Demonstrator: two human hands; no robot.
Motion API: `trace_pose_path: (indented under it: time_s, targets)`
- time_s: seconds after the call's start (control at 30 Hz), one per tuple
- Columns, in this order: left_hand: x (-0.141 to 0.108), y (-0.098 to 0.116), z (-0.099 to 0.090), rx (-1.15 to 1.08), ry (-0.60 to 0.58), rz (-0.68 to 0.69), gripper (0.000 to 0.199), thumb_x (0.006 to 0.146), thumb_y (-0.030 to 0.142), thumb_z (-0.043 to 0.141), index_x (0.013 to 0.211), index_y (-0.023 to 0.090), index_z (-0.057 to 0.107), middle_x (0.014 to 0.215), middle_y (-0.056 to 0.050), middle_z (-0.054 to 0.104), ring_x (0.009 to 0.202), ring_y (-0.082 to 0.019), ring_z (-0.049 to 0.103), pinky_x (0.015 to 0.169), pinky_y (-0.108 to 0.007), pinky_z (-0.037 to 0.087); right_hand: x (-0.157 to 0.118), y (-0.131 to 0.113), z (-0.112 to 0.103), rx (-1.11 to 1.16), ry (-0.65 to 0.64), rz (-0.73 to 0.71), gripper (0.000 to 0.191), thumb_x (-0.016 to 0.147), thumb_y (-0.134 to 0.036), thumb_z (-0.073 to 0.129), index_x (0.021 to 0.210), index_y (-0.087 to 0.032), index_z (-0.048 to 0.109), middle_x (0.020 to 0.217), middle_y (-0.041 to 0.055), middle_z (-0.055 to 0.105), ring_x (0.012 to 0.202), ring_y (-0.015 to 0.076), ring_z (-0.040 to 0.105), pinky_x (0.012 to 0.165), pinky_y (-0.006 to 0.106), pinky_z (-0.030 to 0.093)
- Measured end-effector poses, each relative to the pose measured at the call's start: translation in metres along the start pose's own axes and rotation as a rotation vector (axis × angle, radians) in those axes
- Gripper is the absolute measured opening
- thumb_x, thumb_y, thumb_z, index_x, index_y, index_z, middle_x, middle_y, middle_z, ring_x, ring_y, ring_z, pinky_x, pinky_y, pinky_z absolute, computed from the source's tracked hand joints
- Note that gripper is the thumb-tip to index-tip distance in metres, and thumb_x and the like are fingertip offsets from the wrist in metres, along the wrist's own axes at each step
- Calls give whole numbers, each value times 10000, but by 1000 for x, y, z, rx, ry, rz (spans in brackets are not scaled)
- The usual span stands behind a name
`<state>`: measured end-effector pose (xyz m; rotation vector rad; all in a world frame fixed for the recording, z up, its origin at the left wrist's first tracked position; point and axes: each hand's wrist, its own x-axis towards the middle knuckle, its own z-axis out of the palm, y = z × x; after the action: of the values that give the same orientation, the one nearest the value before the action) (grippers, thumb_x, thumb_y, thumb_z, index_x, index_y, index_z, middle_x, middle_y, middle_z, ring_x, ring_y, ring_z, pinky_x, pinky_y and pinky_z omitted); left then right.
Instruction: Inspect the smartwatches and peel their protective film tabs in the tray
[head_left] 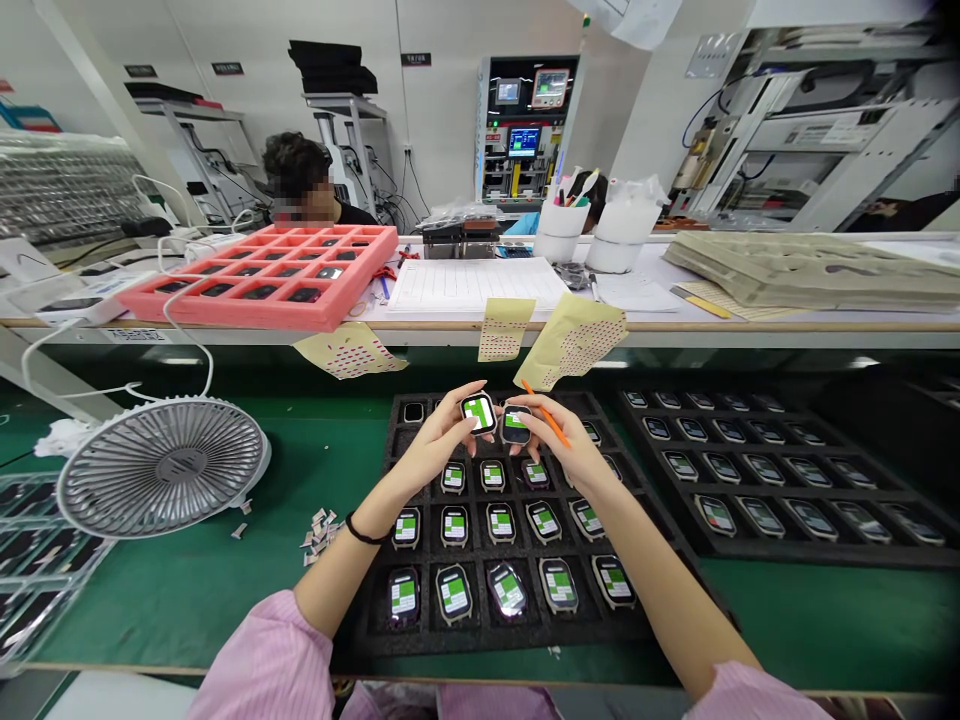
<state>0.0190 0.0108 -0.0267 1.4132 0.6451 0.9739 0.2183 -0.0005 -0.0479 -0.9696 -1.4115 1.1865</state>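
My left hand is closed on a smartwatch without a strap, its lit screen showing white and green. Beside it, my right hand grips a second smartwatch with a darker green-and-white screen. An orange stick-like tool, perhaps a pen or tweezers, also sits in the right hand. Both watches are raised over a black foam tray, where several more watches lie face up in square pockets, most with green-and-white screens. My forearms cover part of the tray.
A round grey fan stands left, near small scraps on the green mat. Another black tray of watches lies right. On the shelf are a pink foam tray, papers and white cups. Yellow sticker sheets hang from its edge.
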Motion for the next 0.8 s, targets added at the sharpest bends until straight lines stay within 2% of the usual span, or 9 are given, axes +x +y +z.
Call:
trace_pose_path:
  time_s: [0.23, 0.37, 0.57, 0.8]
  targets:
    - [1, -1, 2, 47, 66, -59, 406, 874, 427, 531, 1167, 149, 574, 940, -93, 713, 608, -127, 605, 519, -221, 413, -1, -5, 2, 8, 21, 16, 307, 842, -417, 610, 1046, -189, 611, 724, 0, 602, 559, 151, 644, 401, 224, 419]
    - [1, 1, 3, 66, 102, -77, 351, 866, 434, 550, 1055, 144, 610, 811, -66, 713, 548, -107, 570, 486, -203, 379, -1, -5, 2, 12, 13, 7, 303, 836, -420, 613, 1034, -190, 615, 730, -1, 608, 550, 145, 642, 393, 221, 414]
    - [2, -2, 0, 68, 48, -59, 438, 843, 418, 601, 1192, 161, 535, 1015, -110, 695, 647, -126, 612, 507, -212, 424, -1, -6, 2, 10, 25, 21, 319, 826, -442, 616, 1030, -197, 611, 741, 2, 616, 555, 150, 646, 388, 224, 417]
    - [1, 0, 0, 44, 22, -31, 565, 804, 309, 655, 1307, 176, 434, 1199, -150, 615, 832, -163, 623, 617, -243, 469, -1, -5, 1, 9, 21, 18, 300, 844, -414, 605, 1045, -192, 606, 770, 17, 629, 564, 153, 647, 401, 230, 416]
